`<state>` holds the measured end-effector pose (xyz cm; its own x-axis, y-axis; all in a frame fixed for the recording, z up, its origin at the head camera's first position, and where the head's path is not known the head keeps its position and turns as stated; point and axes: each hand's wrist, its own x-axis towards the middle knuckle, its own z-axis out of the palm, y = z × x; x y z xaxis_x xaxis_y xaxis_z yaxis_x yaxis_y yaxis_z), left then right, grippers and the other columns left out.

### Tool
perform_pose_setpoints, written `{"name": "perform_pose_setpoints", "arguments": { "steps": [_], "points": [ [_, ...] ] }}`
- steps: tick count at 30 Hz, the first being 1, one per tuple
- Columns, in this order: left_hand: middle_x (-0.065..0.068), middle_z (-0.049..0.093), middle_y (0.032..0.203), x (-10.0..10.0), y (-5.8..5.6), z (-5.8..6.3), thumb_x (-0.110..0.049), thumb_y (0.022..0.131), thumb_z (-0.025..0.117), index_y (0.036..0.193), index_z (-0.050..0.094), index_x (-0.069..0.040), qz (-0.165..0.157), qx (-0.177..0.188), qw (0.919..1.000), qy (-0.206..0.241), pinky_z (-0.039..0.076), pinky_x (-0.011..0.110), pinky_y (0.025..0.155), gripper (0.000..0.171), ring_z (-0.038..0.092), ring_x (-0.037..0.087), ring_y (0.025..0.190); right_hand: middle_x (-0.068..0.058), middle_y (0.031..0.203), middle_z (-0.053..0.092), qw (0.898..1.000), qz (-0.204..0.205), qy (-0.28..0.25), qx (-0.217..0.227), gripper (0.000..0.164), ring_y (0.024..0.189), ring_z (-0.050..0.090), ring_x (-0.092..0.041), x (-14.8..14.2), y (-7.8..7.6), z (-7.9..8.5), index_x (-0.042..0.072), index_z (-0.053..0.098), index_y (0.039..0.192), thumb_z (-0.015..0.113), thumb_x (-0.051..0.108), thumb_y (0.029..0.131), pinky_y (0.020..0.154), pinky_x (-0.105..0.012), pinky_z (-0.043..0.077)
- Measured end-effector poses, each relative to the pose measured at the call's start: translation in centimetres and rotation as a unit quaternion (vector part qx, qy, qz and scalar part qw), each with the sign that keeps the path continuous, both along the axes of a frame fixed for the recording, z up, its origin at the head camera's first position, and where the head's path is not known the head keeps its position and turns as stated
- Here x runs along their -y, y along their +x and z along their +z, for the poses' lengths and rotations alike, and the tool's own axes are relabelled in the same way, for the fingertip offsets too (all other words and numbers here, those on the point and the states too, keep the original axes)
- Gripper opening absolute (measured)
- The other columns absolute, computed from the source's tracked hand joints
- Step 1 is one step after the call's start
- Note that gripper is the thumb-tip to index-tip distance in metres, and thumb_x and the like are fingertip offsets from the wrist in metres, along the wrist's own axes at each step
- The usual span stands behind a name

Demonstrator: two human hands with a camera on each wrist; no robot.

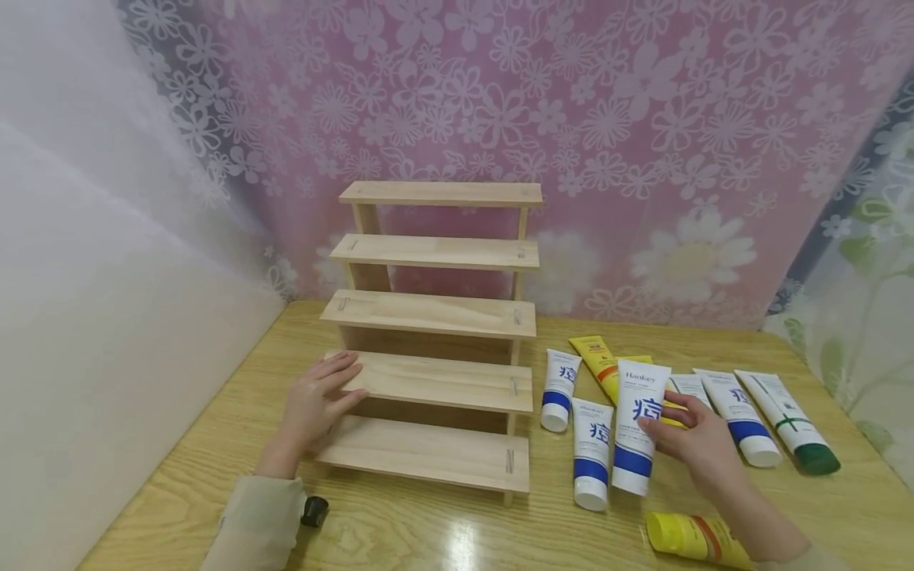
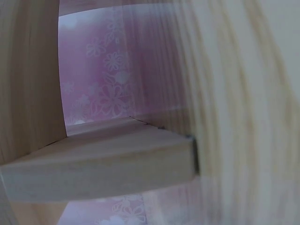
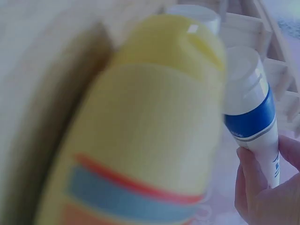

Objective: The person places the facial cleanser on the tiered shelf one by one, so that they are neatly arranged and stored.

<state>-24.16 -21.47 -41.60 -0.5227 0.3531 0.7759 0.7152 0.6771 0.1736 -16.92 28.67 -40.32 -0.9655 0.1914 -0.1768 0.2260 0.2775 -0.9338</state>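
In the head view my right hand [image 1: 703,440] pinches a white squeeze tube [image 1: 638,428] with a blue band, held upright with its cap down. The right wrist view shows the same tube [image 3: 251,103] between thumb and fingers. Close to that wrist camera lies a yellow tube [image 3: 145,122], blurred. My left hand [image 1: 317,400] rests on the left end of a wooden step shelf [image 1: 435,382], its fingers on the second board from the bottom. Only bare wood of the shelf [image 2: 103,159] appears in the left wrist view; the hand is outside it.
Two white-and-blue tubes [image 1: 591,452] [image 1: 560,388] lie right of the shelf. Beyond the right hand are another white-and-blue tube [image 1: 739,416] and a green-capped tube [image 1: 789,420]. Yellow tubes [image 1: 600,365] lie behind, one yellow tube [image 1: 696,538] in front. A flowered curtain [image 1: 485,103] hangs at the back.
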Motion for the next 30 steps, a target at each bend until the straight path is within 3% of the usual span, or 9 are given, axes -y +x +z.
{"name": "perform_pose_setpoints", "arguments": {
  "steps": [3, 5, 7, 13, 16, 19, 21, 23, 30],
  "points": [
    [0.014, 0.06, 0.109, 0.1, 0.0, -0.1, -0.04, 0.074, 0.067, 0.098, 0.067, 0.001, 0.001, 0.003, 1.0, 0.004, 0.035, 0.051, 0.091, 0.048, 0.053, 0.03, 0.105, -0.025, 0.131, 0.033, 1.0, -0.007, 0.008, -0.007, 0.093, 0.089, 0.057, -0.011, 0.3, -0.4, 0.7, 0.002, 0.02, 0.139, 0.072, 0.038, 0.071, 0.071, -0.03, 0.052],
    [0.014, 0.06, 0.109, 0.1, 0.0, 0.0, -0.04, 0.074, 0.067, 0.098, 0.067, 0.001, 0.0, 0.002, 1.0, 0.005, 0.035, 0.051, 0.091, 0.048, 0.053, 0.03, 0.105, -0.027, 0.132, 0.032, 1.0, -0.002, 0.015, -0.011, 0.089, 0.088, 0.056, -0.009, 1.4, 0.2, 2.7, 0.0, 0.018, 0.139, 0.07, 0.035, 0.075, 0.072, -0.028, 0.051],
    [0.015, 0.061, 0.108, 0.0, 0.0, 0.1, -0.041, 0.075, 0.066, 0.098, 0.067, 0.001, -0.001, 0.001, 1.0, 0.003, 0.036, 0.051, 0.09, 0.048, 0.054, 0.031, 0.104, -0.026, 0.132, 0.032, 1.0, -0.001, 0.014, -0.022, 0.087, 0.083, 0.054, -0.001, 1.9, 0.3, 3.6, 0.0, 0.018, 0.139, 0.068, 0.034, 0.076, 0.072, -0.025, 0.051],
    [0.015, 0.061, 0.107, -0.1, 0.0, 0.2, -0.042, 0.076, 0.064, 0.097, 0.067, 0.001, -0.005, -0.001, 1.0, 0.001, 0.036, 0.051, 0.09, 0.049, 0.054, 0.031, 0.103, -0.025, 0.134, 0.03, 0.998, 0.007, -0.013, -0.056, 0.085, 0.084, 0.051, 0.004, 2.5, 0.1, 4.5, 0.001, 0.02, 0.139, 0.069, 0.031, 0.076, 0.073, -0.023, 0.05],
    [0.015, 0.061, 0.107, -0.1, 0.0, 0.1, -0.043, 0.076, 0.064, 0.097, 0.067, 0.001, -0.006, -0.002, 1.0, 0.002, 0.037, 0.053, 0.088, 0.049, 0.054, 0.032, 0.102, -0.022, 0.135, 0.031, 0.997, 0.011, -0.021, -0.067, 0.084, 0.096, 0.052, -0.008, 2.0, -0.9, 3.5, 0.006, 0.021, 0.14, 0.069, 0.029, 0.076, 0.075, -0.025, 0.05],
    [0.014, 0.061, 0.108, 0.0, -0.1, 0.0, -0.038, 0.074, 0.068, 0.098, 0.067, 0.001, -0.008, 0.001, 1.0, 0.005, 0.037, 0.054, 0.087, 0.046, 0.054, 0.031, 0.103, -0.015, 0.132, 0.038, 0.995, 0.005, -0.03, -0.094, 0.078, 0.103, 0.052, -0.017, 0.6, -3.2, 0.6, 0.016, 0.029, 0.139, 0.071, 0.028, 0.074, 0.073, -0.025, 0.051],
    [0.014, 0.061, 0.108, -0.1, -0.2, 0.0, -0.036, 0.073, 0.07, 0.099, 0.067, 0.0, -0.009, 0.003, 0.9999, 0.007, 0.037, 0.054, 0.088, 0.045, 0.054, 0.031, 0.104, -0.009, 0.128, 0.044, 0.992, 0.001, -0.048, -0.119, 0.073, 0.101, 0.054, -0.017, -0.2, -4.5, -0.9, 0.022, 0.036, 0.135, 0.073, 0.027, 0.073, 0.07, -0.024, 0.051],
    [0.013, 0.061, 0.108, -0.1, -0.3, 0.0, -0.036, 0.073, 0.069, 0.099, 0.067, 0.0, -0.009, 0.005, 0.9999, 0.009, 0.037, 0.053, 0.089, 0.045, 0.054, 0.03, 0.104, -0.008, 0.126, 0.046, 0.989, 0.009, -0.051, -0.141, 0.07, 0.099, 0.055, -0.015, -0.2, -5.0, -1.1, 0.024, 0.039, 0.133, 0.073, 0.027, 0.073, 0.069, -0.025, 0.051],
    [0.014, 0.061, 0.108, 0.1, -0.3, -0.1, -0.041, 0.075, 0.066, 0.097, 0.067, 0.001, -0.01, 0.005, 0.9999, 0.013, 0.037, 0.054, 0.088, 0.047, 0.054, 0.031, 0.104, -0.011, 0.125, 0.046, 0.985, 0.025, -0.056, -0.163, 0.069, 0.099, 0.053, -0.016, 4.4, -2.9, 5.1, 0.014, 0.037, 0.135, 0.07, 0.028, 0.075, 0.073, -0.019, 0.049]
  ]
}}
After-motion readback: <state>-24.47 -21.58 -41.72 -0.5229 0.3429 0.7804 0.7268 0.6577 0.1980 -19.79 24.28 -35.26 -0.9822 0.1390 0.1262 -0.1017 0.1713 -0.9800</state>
